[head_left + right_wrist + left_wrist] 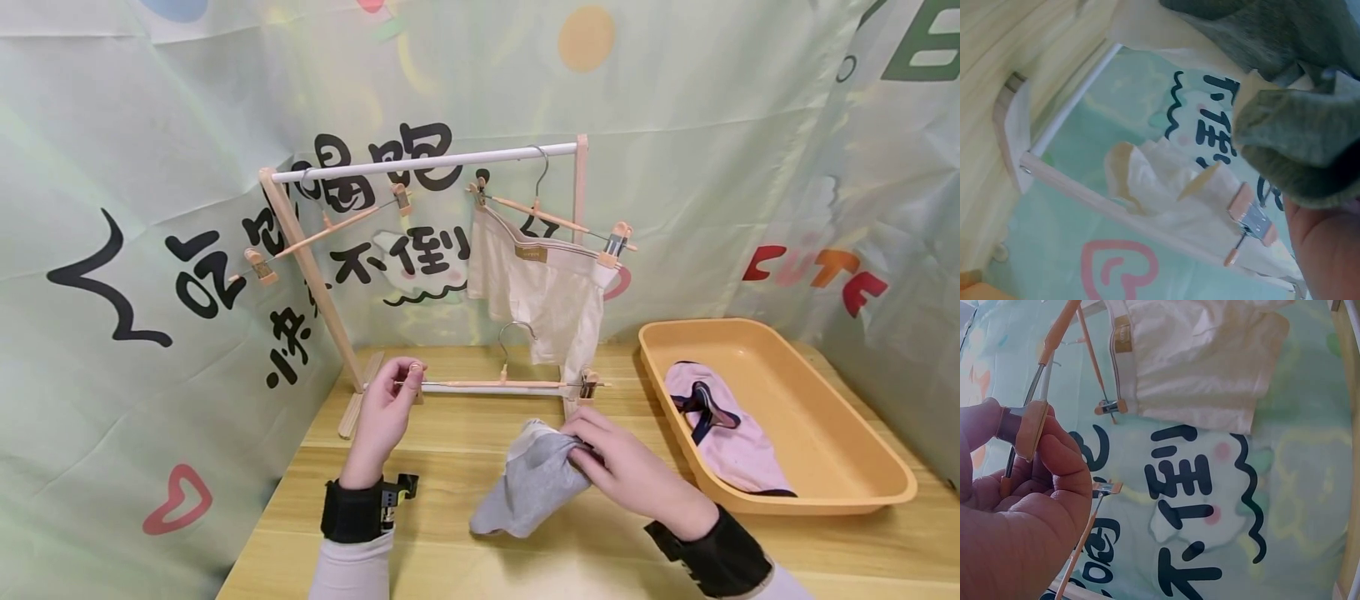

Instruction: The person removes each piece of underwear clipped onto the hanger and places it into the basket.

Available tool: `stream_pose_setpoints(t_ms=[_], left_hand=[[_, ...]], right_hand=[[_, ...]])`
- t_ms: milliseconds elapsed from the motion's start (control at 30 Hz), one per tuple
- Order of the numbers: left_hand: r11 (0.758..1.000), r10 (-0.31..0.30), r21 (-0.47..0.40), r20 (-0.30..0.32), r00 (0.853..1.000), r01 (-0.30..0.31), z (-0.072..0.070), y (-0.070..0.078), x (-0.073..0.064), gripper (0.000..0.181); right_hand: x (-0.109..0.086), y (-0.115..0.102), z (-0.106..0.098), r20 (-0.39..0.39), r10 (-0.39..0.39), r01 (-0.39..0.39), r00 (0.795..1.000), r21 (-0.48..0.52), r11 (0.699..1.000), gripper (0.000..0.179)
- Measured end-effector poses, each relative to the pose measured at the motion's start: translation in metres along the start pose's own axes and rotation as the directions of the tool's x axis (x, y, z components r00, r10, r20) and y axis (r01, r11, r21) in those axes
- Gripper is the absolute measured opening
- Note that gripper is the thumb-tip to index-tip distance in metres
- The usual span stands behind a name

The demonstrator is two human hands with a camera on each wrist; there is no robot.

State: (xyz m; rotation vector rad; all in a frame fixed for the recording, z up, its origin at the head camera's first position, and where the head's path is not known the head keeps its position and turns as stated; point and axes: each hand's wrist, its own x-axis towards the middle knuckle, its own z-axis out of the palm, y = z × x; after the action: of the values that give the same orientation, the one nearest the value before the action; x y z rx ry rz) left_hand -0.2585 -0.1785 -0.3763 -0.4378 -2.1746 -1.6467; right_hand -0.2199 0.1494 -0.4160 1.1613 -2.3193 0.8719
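My left hand pinches one end clip of a clip hanger. In the left wrist view, thumb and fingers close round that peach-coloured clip. The hanger is held roughly level, its hook upward and its other clip at the right end. My right hand grips a crumpled grey-and-white garment by its upper right edge, below the hanger. In the right wrist view, grey folds cover most of the fingers. The garment's exact kind is hidden by its folds.
Behind the hands stands a wooden rack with a white rail. White shorts hang clipped from its right hanger; a bare hanger hangs at left. An orange tray on the right holds a pink garment with dark trim.
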Motion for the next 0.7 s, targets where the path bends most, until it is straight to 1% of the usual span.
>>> stream_pose_setpoints(t_ms=[133,267,400,533,700], left_hand=[[1.0,-0.021,0.0,0.001,1.0,0.021,-0.001,0.001,0.001,0.026],[1.0,-0.03,0.001,0.003,1.0,0.03,-0.002,0.002,0.001,0.023],[1.0,-0.028,0.008,-0.003,1.0,0.028,-0.002,0.003,0.001,0.022],[1.0,-0.017,0.014,-0.012,1.0,0.017,-0.002,0.002,0.001,0.025],[1.0,0.008,0.029,-0.021,1.0,-0.008,-0.002,0.0,0.001,0.028]], right_hand=[[0.001,-0.004,-0.005,-0.075,-0.057,0.06,0.996,0.031,0.998,0.032],[0.003,-0.007,-0.011,-0.154,-0.116,0.127,0.981,0.064,0.99,0.043],[0.005,-0.014,-0.019,-0.214,-0.12,0.141,0.969,0.085,0.986,0.045],[0.008,-0.028,-0.032,-0.266,-0.108,0.141,0.958,0.111,0.984,0.044],[0.013,-0.043,-0.047,-0.333,-0.108,0.176,0.937,0.18,0.968,0.041]])
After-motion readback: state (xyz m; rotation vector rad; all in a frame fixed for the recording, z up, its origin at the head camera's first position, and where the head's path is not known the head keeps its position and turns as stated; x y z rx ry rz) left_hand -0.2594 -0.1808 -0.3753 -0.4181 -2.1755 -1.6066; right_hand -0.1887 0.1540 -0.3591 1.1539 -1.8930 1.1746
